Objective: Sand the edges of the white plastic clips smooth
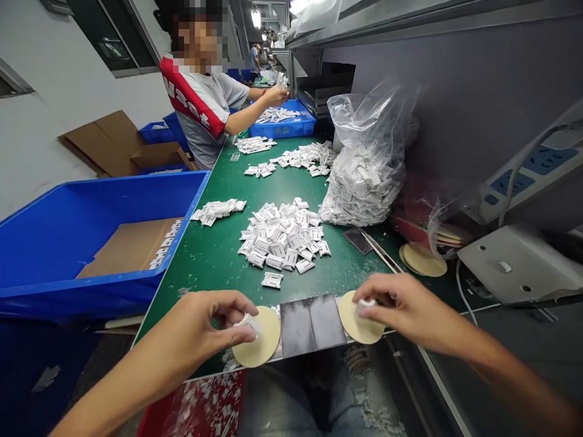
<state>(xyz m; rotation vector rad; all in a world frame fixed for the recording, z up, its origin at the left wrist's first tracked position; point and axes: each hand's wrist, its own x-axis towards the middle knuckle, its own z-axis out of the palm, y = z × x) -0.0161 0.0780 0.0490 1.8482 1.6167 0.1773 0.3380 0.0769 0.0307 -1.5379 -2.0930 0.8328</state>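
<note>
My left hand (207,325) pinches a small white plastic part (248,323) against a round cream disc (260,346) at the near table edge. My right hand (403,309) presses another small white part (365,303) onto a second cream disc (357,321). Between the two discs lies a dark grey pad (312,325). A heap of the same white parts (282,233) sits just beyond on the green table (214,255), with one loose part (272,280) nearest me.
A clear bag of white parts (367,176) stands at the right. A blue bin (91,237) with cardboard inside is at the left. More cream discs (423,260), a power strip (532,176) and a white device (514,264) lie right. Another person (204,103) works at the far end by a blue tray (282,124).
</note>
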